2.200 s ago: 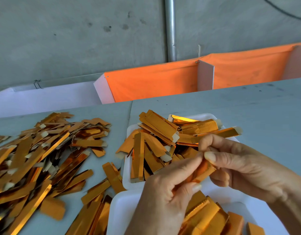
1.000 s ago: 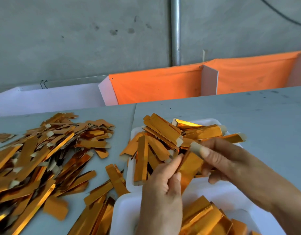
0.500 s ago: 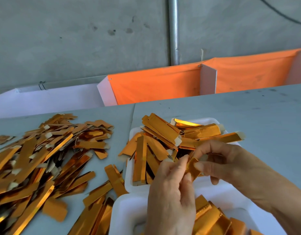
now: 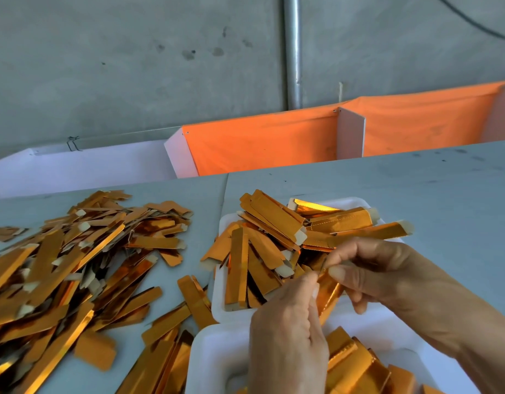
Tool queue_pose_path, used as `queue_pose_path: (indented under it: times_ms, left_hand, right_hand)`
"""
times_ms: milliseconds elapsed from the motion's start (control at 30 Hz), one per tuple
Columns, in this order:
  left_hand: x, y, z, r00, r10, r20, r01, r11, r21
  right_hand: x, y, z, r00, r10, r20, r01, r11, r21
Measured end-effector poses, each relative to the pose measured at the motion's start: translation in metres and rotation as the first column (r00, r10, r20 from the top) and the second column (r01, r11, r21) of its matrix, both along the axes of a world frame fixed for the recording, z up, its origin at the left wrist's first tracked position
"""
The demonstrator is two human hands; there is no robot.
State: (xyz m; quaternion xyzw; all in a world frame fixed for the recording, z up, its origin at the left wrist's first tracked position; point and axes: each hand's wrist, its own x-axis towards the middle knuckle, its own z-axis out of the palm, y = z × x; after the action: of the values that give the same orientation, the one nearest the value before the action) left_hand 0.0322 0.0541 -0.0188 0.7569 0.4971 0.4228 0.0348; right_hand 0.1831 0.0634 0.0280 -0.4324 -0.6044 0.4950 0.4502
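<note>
Both hands hold one small gold foil carton (image 4: 328,291) above the white foam trays. My left hand (image 4: 288,334) pinches its upper end from the near side. My right hand (image 4: 371,274) grips it from the right, thumb on top and fingers curled underneath. The far foam tray (image 4: 220,297) is heaped with folded gold cartons (image 4: 277,237). The near foam tray (image 4: 217,356) holds more gold cartons (image 4: 353,362) at its right. A big loose pile of flat gold carton blanks (image 4: 75,265) covers the table on the left.
The grey table (image 4: 416,194) has bare surface at the back right. Behind its far edge stand an orange fabric bin (image 4: 262,143) and white dividers (image 4: 351,135). A metal pipe (image 4: 292,52) runs up the concrete wall.
The carton was held out long and flat between both hands a second ago; now it sits lower and closer in, with both hands bunched together around its upper end.
</note>
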Motion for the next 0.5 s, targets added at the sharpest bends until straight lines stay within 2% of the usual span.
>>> queue_pose_path:
  times_ms: [267,367,500]
  left_hand:
    - [0.001,-0.012,0.015,0.977,-0.091,0.195,0.143,0.952,-0.272]
    - [-0.002,-0.010,0.018,0.957,-0.089,0.276,0.180,0.928,-0.326]
    - [-0.003,-0.007,0.017,0.914,-0.115,0.388,0.275,0.880,-0.387]
  right_hand:
    - [-0.001,-0.002,0.004,0.999,-0.039,-0.003,0.039,0.998,0.042]
    - [0.003,-0.003,0.005,1.000,0.021,0.003,-0.021,1.000,0.010]
    - [0.009,-0.001,0.004,0.999,0.001,-0.044,-0.002,1.000,-0.019]
